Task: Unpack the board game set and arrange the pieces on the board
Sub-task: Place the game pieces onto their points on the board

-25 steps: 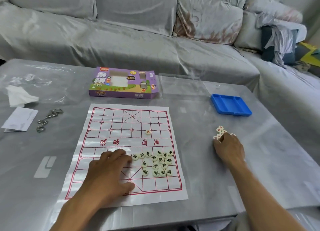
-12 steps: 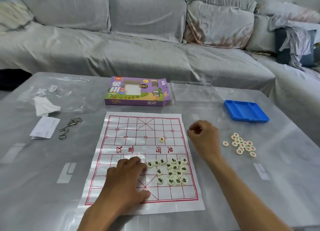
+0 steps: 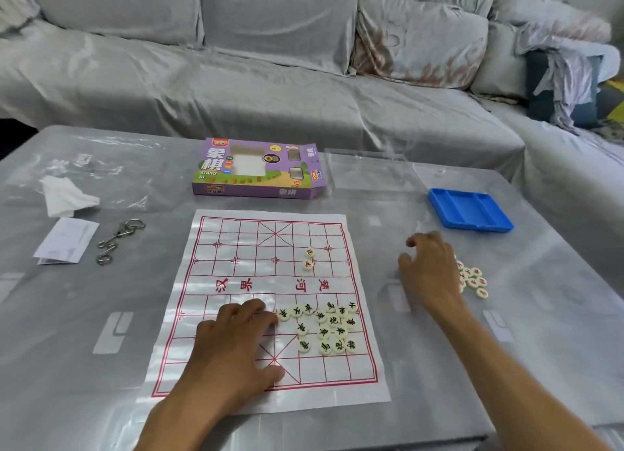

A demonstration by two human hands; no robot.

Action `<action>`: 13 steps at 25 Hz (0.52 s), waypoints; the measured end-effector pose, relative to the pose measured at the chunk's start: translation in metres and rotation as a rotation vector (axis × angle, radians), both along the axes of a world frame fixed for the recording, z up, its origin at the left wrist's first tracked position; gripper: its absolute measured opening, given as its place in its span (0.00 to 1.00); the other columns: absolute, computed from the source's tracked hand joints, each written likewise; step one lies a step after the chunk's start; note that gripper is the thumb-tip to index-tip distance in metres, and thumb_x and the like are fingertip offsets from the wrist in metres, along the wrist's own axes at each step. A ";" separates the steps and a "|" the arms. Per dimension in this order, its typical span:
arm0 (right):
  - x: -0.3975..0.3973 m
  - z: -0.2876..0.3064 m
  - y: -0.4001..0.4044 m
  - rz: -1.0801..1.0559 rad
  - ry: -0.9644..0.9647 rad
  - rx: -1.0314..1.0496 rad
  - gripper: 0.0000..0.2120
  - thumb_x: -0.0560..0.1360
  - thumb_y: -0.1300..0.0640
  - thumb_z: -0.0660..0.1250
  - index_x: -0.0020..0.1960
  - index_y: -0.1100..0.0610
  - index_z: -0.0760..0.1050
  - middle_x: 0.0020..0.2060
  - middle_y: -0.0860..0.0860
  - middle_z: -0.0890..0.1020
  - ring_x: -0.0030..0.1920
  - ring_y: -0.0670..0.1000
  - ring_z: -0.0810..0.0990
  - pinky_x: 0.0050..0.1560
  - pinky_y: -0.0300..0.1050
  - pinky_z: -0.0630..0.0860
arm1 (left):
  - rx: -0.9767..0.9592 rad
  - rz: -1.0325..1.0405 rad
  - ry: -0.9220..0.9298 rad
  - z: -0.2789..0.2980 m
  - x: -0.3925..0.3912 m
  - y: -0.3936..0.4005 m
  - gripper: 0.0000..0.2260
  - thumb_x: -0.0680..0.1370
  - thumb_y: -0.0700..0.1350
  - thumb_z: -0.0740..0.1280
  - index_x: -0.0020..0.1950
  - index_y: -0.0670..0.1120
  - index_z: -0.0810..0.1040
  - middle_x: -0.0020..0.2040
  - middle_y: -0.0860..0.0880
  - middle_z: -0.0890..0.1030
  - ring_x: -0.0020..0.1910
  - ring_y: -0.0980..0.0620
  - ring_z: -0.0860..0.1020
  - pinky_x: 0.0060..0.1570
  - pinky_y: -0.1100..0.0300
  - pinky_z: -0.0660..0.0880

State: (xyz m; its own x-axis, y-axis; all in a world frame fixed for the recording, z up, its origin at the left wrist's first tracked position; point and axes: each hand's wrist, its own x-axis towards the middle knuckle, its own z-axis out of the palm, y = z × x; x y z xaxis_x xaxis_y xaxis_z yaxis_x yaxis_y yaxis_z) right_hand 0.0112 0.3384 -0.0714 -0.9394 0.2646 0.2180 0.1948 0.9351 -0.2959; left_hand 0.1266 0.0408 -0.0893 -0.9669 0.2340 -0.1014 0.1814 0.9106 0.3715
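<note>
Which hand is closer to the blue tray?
The right hand. It hovers over the table just in front of the blue tray, beside the loose red pieces. The left hand rests on the game board, far off.

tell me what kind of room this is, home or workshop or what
Most likely a home living room. A long sofa draped in a grey cover with cushions runs behind a low table wrapped in clear plastic, and a heap of clothes lies on the sofa's right end.
</note>
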 end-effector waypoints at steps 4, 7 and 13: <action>0.014 -0.001 0.034 -0.168 -0.214 0.021 0.11 0.77 0.60 0.61 0.58 0.54 0.77 0.54 0.56 0.75 0.52 0.57 0.72 0.50 0.47 0.65 | -0.003 0.013 -0.016 0.004 -0.002 0.002 0.29 0.67 0.65 0.65 0.66 0.61 0.66 0.68 0.66 0.61 0.68 0.56 0.60 0.53 0.57 0.59; 0.015 0.001 0.038 -0.148 -0.173 -0.028 0.09 0.77 0.61 0.63 0.54 0.55 0.80 0.48 0.56 0.79 0.45 0.53 0.70 0.47 0.44 0.63 | -0.016 0.008 -0.021 0.007 0.001 0.003 0.29 0.68 0.65 0.65 0.67 0.62 0.65 0.69 0.66 0.60 0.69 0.56 0.59 0.59 0.55 0.62; 0.004 0.003 -0.010 0.070 0.131 -0.245 0.01 0.71 0.57 0.70 0.42 0.54 0.79 0.40 0.48 0.80 0.40 0.47 0.76 0.43 0.43 0.72 | 0.006 -0.004 -0.004 0.010 0.002 0.002 0.28 0.69 0.65 0.64 0.67 0.61 0.65 0.69 0.65 0.60 0.69 0.57 0.59 0.62 0.55 0.62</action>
